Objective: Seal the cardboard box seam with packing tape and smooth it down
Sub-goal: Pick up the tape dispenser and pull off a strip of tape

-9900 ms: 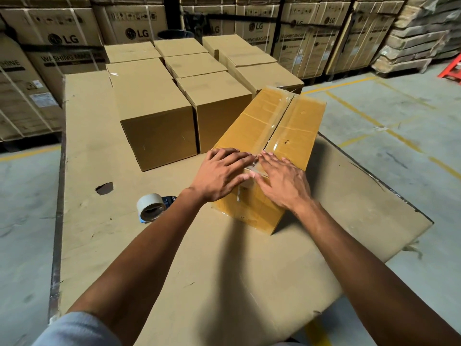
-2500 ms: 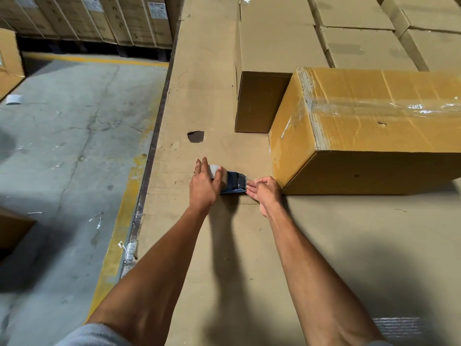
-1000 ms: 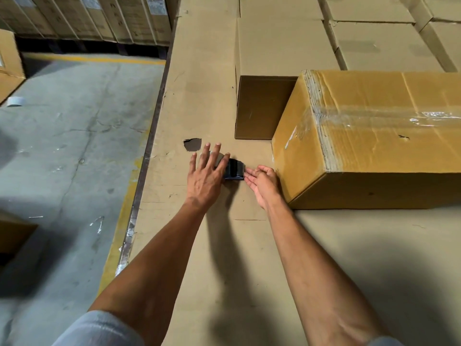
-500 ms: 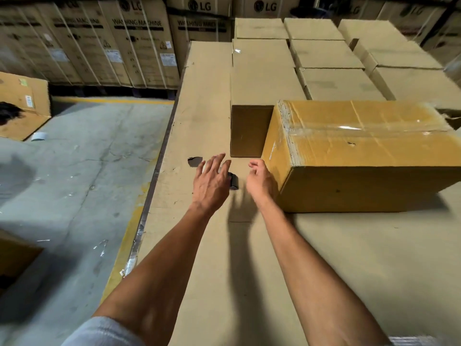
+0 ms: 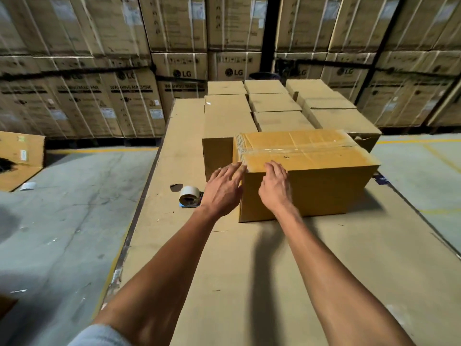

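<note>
Scanning left to right: tape dispenser (image 5: 190,199) lies on cardboard-covered table (image 5: 224,283), just left of your left hand (image 5: 222,189), apart from it. Left hand empty, fingers spread, at near-left corner of cardboard box (image 5: 306,176). Right hand (image 5: 274,187) empty, loosely open, fingertips on top edge. Packing tape (image 5: 299,151) runs along top seam. Press flat palms outward from centre; rub down tape end at left edge.

Two bare forearms, no rings, watch or gloves seen. Left hand (image 5: 222,189) and right hand (image 5: 274,187) ungloved. Pale grey-blue short sleeve (image 5: 99,335) on left arm.
</note>
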{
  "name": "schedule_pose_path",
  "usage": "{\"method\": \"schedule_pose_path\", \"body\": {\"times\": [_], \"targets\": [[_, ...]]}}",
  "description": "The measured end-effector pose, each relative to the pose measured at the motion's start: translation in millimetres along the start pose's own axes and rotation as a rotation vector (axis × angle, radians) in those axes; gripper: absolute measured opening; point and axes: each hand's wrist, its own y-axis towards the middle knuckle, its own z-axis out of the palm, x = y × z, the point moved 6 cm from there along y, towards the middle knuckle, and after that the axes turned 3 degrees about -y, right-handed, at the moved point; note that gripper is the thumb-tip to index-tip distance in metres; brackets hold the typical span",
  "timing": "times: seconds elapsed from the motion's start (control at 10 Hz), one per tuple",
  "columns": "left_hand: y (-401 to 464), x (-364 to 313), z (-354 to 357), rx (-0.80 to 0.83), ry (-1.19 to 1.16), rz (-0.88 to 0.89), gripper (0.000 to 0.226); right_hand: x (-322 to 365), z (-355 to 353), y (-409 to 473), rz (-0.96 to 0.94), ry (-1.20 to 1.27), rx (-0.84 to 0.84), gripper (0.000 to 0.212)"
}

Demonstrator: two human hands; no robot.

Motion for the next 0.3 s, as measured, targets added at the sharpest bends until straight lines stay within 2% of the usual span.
{"method": "schedule_pose_path", "body": {"times": [0.1,0.2,0.3], "targets": [[2.6,-29.7,16.7,0.178,0.065,-0.001,0.067,-48.4,-3.8,-10.4,0.045,-0.167,0.221,0.071],[-0.4,-41.6,27.7,0.290,0.144,-0.133,0.067,-85.8,-12.5,-14.1,-0.014,-0.237,0.375,0.082],[-1.2,-56.8,23.0,0.327,0.149,-0.234,0.072,-105.9,-30.0,-10.3,-0.047,-0.193,0.432,0.079]]}}
